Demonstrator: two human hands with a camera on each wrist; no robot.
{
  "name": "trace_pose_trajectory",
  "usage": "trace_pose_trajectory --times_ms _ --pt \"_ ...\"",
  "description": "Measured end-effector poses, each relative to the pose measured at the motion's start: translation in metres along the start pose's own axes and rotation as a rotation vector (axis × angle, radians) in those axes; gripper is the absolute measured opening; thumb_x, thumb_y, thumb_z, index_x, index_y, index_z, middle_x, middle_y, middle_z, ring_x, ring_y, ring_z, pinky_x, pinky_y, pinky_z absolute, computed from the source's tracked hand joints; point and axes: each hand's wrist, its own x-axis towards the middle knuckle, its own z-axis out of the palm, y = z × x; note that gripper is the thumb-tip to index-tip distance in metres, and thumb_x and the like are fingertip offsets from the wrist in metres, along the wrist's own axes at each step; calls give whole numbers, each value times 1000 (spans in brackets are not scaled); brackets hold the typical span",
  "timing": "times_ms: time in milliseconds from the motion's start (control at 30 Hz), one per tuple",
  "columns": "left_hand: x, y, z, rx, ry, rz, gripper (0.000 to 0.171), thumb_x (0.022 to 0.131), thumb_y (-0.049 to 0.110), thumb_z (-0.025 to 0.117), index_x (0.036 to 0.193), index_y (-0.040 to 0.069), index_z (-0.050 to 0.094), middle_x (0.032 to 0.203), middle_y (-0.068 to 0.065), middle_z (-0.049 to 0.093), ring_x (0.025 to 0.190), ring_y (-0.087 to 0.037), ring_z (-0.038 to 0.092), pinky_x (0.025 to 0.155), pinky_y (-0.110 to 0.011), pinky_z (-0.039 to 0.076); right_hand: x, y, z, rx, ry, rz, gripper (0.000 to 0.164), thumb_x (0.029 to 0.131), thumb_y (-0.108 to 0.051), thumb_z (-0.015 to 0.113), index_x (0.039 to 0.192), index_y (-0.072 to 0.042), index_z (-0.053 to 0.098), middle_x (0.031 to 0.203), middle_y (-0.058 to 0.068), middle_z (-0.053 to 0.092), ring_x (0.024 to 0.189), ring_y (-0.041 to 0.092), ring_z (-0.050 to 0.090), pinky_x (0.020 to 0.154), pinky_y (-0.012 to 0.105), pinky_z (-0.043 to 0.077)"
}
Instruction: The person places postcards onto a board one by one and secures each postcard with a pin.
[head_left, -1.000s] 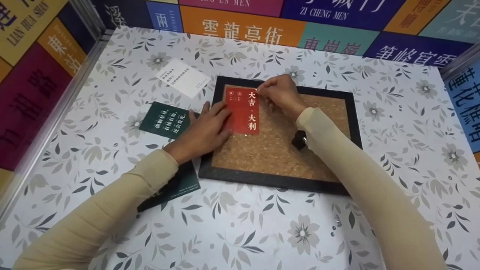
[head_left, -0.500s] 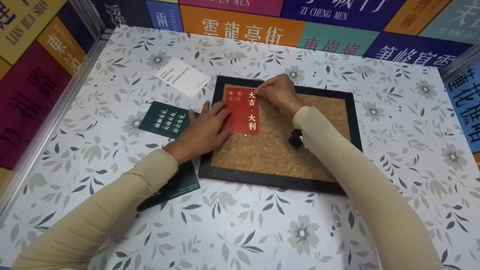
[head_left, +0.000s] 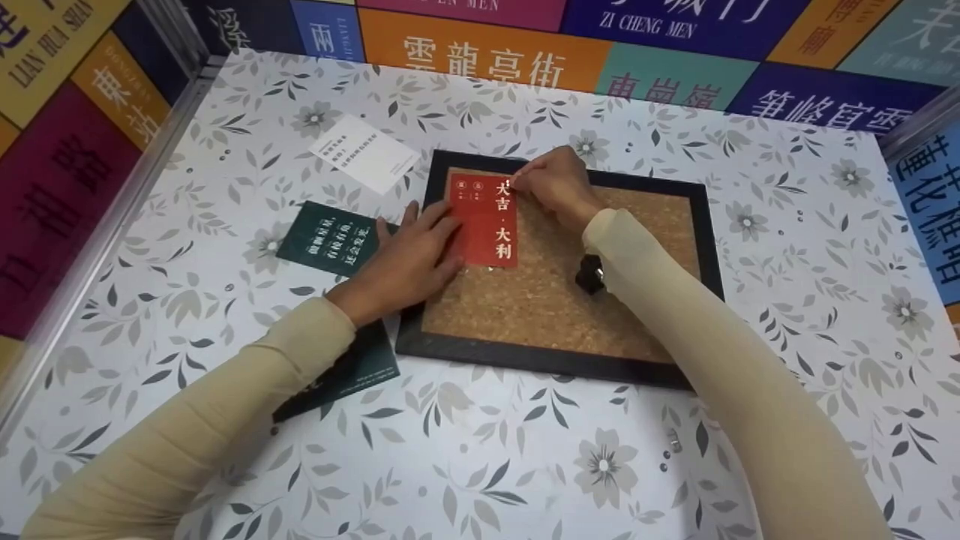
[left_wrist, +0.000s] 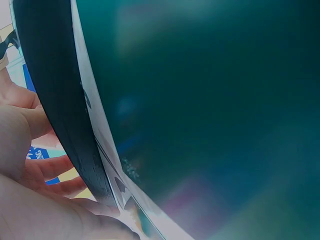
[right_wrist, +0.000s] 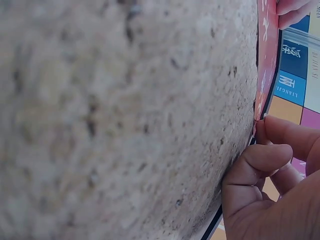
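A red card [head_left: 480, 225] with white characters lies on the framed cork board [head_left: 555, 300], along its left side. My left hand [head_left: 409, 259] rests on the board's left edge, its spread fingers touching the card's left edge. Finger and thumb of my right hand [head_left: 555, 187] come together at the card's upper right corner. They pinch a tiny shiny piece [head_left: 508, 182] that looks like a pin, mostly hidden by the fingertips. The right wrist view shows the right hand [right_wrist: 270, 170] at the card's corner. A small clear piece [head_left: 491, 268] sits at the card's bottom edge.
A dark green card [head_left: 322, 238] and a white card [head_left: 365, 154] lie left of the board. Another dark green card [head_left: 371, 367] is partly under the left sleeve. A small clear piece [head_left: 674, 441] lies on the floral tabletop [head_left: 525, 450]. Printed panels [head_left: 487, 56] stand behind.
My right hand has shifted slightly left, its fingertips now over the card's upper right corner. The left hand and the red card stay in place.
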Motion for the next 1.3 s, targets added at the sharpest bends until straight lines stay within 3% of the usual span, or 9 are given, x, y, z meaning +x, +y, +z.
trace_pose_trajectory --times_ms 333,567,933,1133,1300 --pt "2 2 0 -1 0 -7 65 112 34 64 169 11 43 182 -12 24 164 -58 11 122 -86 3 3 1 2 -2 44 1 13 94 -7 79 101 0 87 67 -5 67 51 6 44 49 23 33" --pt "3 3 1 4 -2 -4 66 112 35 64 170 12 42 182 -11 23 164 -58 10 122 -86 3 2 0 0 11 47 44 8 96 -7 77 92 -2 83 59 -6 57 48 7 43 45 24 32" --pt "1 0 1 -14 -3 -5 68 112 35 65 172 13 39 183 -10 21 165 -57 7 122 -86 -1 5 -1 2 -23 50 86 13 98 -13 77 86 -7 79 62 -5 57 51 11 45 46 26 34" --pt "1 1 1 -4 7 3 68 112 34 65 171 11 40 183 -11 22 164 -59 9 121 -87 1 5 -1 3 -73 77 60 10 95 -12 80 85 -8 80 60 -5 60 48 9 47 45 24 37" --pt "2 1 1 2 8 8 68 112 33 66 170 10 41 182 -12 24 163 -60 12 119 -90 4 4 0 5 -163 85 -6 12 95 -11 77 84 -6 81 71 0 70 60 12 54 52 25 40"
